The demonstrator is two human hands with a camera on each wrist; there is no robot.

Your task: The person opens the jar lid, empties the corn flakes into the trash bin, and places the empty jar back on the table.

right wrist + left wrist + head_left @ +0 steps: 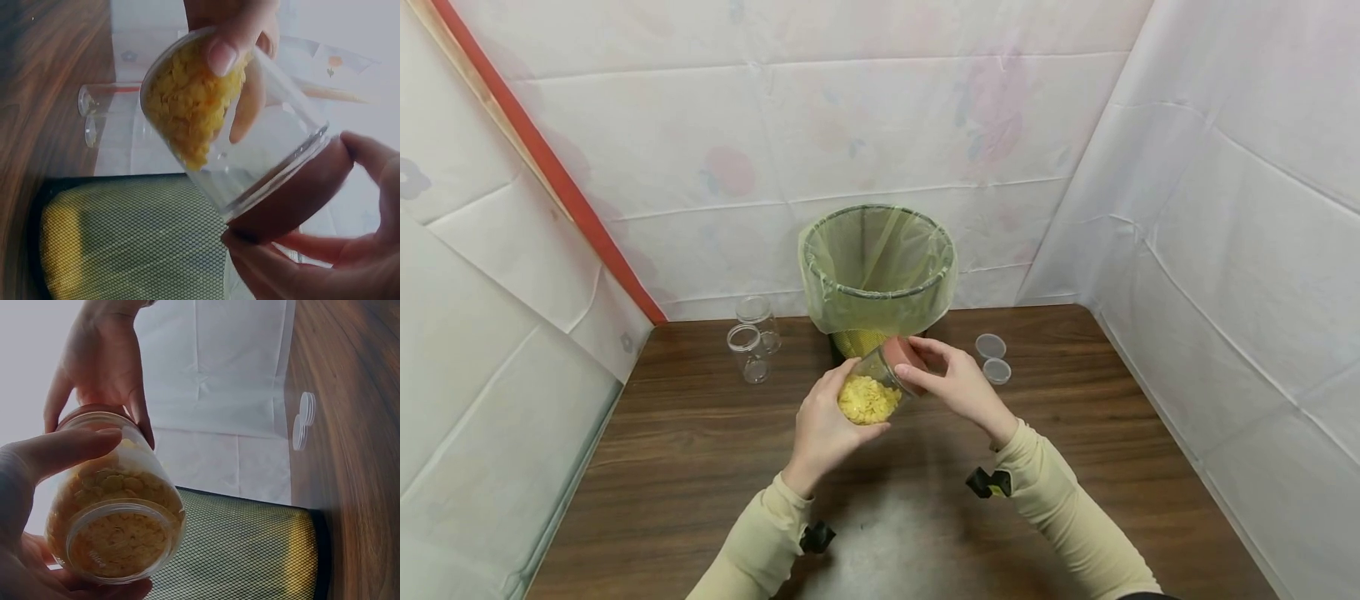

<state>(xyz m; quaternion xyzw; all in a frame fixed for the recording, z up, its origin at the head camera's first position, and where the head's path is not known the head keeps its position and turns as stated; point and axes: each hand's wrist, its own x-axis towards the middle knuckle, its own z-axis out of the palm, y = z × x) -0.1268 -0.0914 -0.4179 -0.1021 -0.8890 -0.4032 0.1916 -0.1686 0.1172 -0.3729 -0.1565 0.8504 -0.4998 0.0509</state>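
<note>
My left hand (826,423) grips a clear jar (262,147) partly filled with yellow flakes (868,401). The jar is tilted, with its mouth up to the right, and the flakes lie toward its base. With thumb and fingers, my right hand (958,385) holds the reddish-brown lid (294,190) at the mouth of the jar. In the left wrist view the round base of the jar faces the camera, with the left thumb (81,447) along its side. Both hands are above the table, in front of the bin (880,312).
Two clear jars (749,354) without lids stand at the back left of the wooden table (700,467). Two small translucent lids (992,347) lie at the back right. The mesh bin has a pale yellow-green bag over its rim. White sheets (880,125) hang around the table.
</note>
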